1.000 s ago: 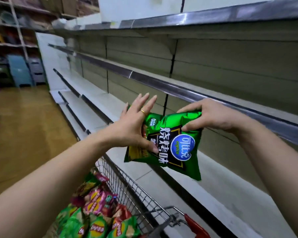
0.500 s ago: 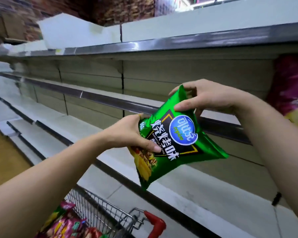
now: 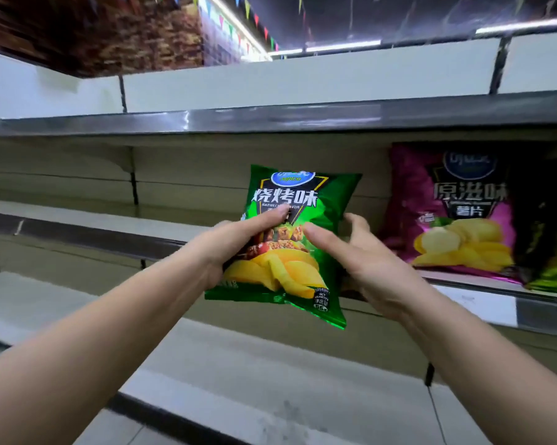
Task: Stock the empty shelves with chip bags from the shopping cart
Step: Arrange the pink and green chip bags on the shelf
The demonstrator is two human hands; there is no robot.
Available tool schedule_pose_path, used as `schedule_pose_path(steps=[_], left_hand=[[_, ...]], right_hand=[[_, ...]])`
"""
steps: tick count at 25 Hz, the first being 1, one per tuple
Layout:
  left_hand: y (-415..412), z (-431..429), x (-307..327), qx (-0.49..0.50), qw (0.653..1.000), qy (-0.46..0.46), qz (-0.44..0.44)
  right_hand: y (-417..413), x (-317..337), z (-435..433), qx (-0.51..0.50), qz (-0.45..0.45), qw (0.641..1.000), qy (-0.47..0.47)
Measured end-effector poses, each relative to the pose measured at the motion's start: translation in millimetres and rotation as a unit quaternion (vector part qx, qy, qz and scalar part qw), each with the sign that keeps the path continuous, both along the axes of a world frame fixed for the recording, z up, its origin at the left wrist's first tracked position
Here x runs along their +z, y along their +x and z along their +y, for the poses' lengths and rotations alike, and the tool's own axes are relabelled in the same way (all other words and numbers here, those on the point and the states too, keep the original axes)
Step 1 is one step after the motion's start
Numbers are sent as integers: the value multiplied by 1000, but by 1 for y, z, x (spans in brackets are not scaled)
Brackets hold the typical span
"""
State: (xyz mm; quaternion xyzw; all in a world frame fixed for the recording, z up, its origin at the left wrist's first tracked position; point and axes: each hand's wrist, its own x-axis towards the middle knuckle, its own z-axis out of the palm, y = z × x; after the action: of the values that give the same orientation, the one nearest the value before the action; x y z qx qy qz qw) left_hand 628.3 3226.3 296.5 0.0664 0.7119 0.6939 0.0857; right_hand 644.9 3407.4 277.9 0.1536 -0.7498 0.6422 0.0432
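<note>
Two bare forearms reach up from the lower corners toward a store shelf. The left hand clamps the green chip bag by its lower left side, thumb laid across the printed front, holding it upright in the air just before the shelf edge. The right hand sits at the bag's right edge, fingers spread and relaxed, thumb over the front; contact cannot be told. A purple chip bag stands on the shelf to the right.
</note>
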Motion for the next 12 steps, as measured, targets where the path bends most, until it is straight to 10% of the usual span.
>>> schedule_pose_path(steps=[6, 12], left_hand=[[-80, 41, 41, -52, 996, -67, -11], [-178, 85, 33, -113, 991, 71, -7]], right_hand=[[-66, 43, 24, -110, -60, 991, -49], [-136, 61, 38, -230, -57, 971, 28]])
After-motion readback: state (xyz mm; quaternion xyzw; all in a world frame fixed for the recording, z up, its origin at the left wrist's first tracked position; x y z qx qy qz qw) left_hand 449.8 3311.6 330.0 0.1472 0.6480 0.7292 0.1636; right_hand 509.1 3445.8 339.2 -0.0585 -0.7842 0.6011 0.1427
